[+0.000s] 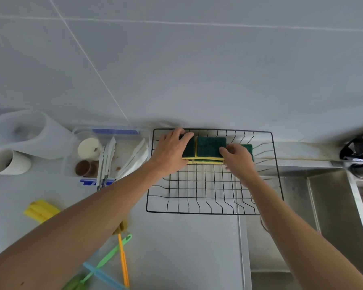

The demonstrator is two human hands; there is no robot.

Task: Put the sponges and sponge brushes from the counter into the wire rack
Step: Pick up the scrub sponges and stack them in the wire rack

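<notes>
At the far left edge of the frame stand a white cup and, behind it, a clear plastic jug lying tilted. Right of them sits one clear plastic box holding a pale candle, a small brown cup and two pairs of white tongs.

In the lower left, on the counter, lies one yellow sponge, partly hidden by the left forearm. Lower down three sponge brushes cross one another: a green brush, an orange brush and a blue brush. A yellow foam head shows just under the forearm; which handle it belongs to cannot be told.

In the middle of the frame is one black wire rack, its right side reaching over the steel sink. Along its far row lie green-and-yellow sponges, green side up; three green tops can be counted, and yellow edges below suggest layers, though how many is unclear. The left hand lies fingers spread over the left sponge, thumb at its near edge. The middle sponge is uncovered. The right hand pinches the edge between the middle sponge and the right sponge, fingertips curled; exactly which one it grips cannot be told.

At the right edge a dark object is only partly in view.
</notes>
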